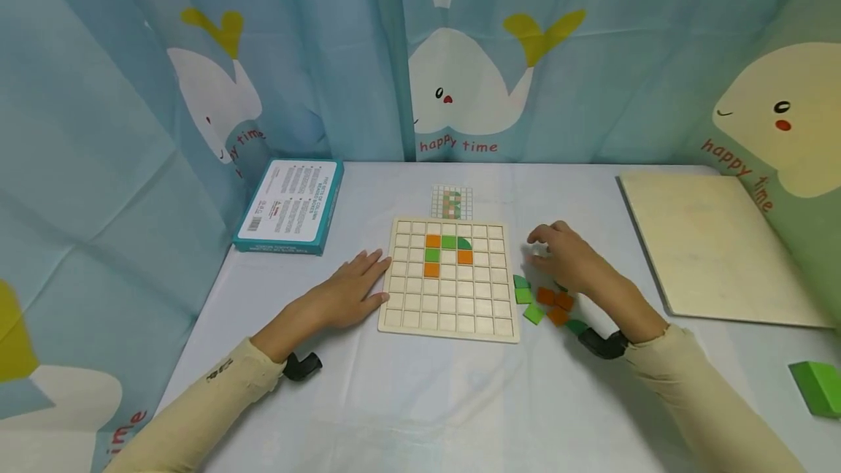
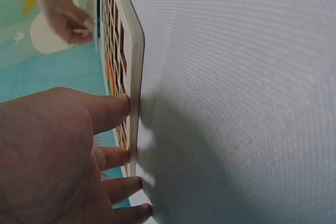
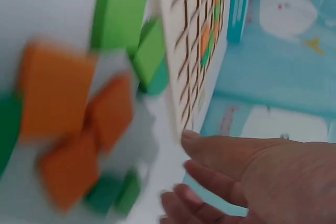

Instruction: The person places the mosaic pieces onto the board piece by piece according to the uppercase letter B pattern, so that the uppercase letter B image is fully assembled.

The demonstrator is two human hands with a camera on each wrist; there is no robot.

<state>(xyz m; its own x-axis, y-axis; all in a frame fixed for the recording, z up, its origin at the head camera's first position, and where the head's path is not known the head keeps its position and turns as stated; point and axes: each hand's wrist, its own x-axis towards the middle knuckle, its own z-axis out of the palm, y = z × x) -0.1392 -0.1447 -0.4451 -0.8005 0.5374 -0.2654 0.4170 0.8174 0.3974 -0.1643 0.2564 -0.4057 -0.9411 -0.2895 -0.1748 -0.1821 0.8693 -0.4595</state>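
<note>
A wooden grid board (image 1: 449,312) lies on the table, with orange, light green and dark green tiles (image 1: 431,255) set in its upper cells. My left hand (image 1: 348,289) rests flat at the board's left edge, its thumb and fingertips touching the rim (image 2: 135,72). Off the board's right side, my right hand (image 1: 566,255) hovers with bent fingers; thumb and fingertips stand apart in the right wrist view, and I see nothing between them. Below it lie loose tiles: orange squares (image 1: 557,314), light green squares (image 1: 534,314) and dark green quarter-round pieces (image 1: 577,326).
A small printed pattern card (image 1: 451,202) lies behind the board. At the back left is a teal-edged box (image 1: 289,206). On the right are a large pale panel (image 1: 723,247) and a green block (image 1: 817,389). Printed curtains (image 1: 368,57) enclose the table.
</note>
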